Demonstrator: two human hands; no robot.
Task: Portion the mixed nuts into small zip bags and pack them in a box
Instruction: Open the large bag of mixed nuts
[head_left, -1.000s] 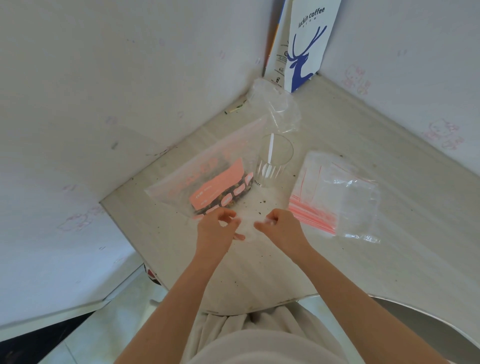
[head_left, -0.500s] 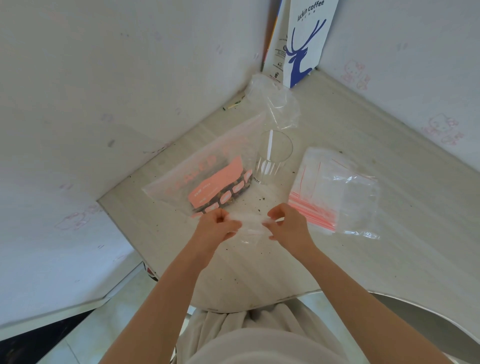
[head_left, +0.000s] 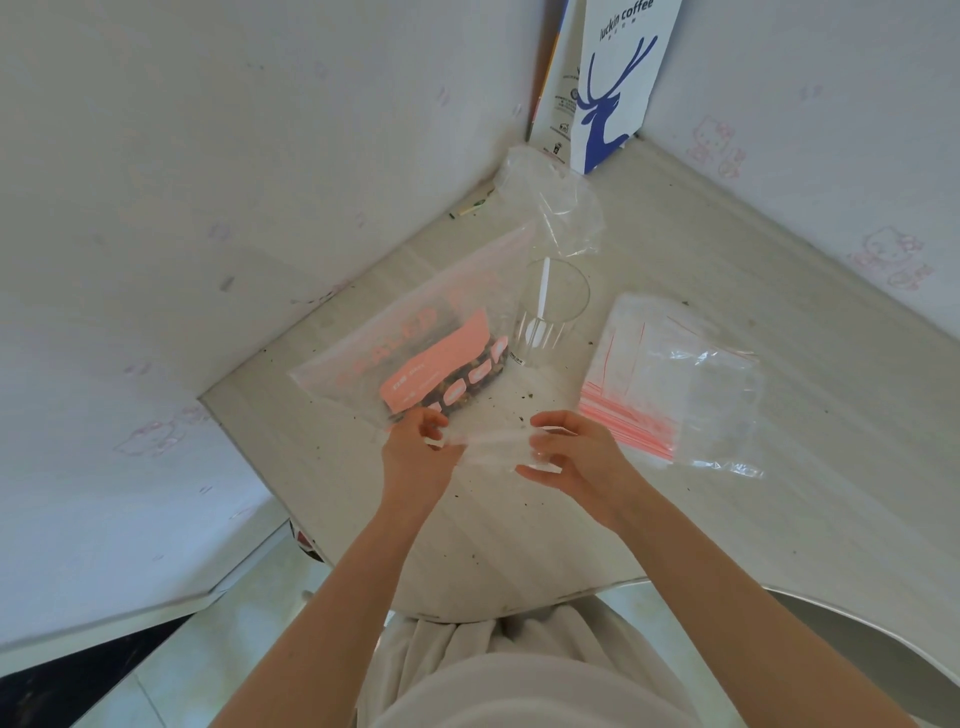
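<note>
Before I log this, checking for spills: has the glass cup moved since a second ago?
No. The glass cup stands between the large nut bag and the stack of small zip bags, as before.

Open tabletop (head_left: 519, 551) along near edge and at far right, beyond stack of zip bags (head_left: 675, 384). Ahead blocked: nut bag (head_left: 415, 358) left, glass (head_left: 550, 306) just beside it, crumpled plastic bag (head_left: 556, 208) behind. Walls (head_left: 260, 182) flank both sides; coffee paper bag (head_left: 618, 88) fills corner.

Top of paper bag (head_left: 618, 93) cropped; nuts (head_left: 466, 387) mostly behind label (head_left: 436, 358); small zip bag (head_left: 493, 447) blurred, possibly empty.
</note>
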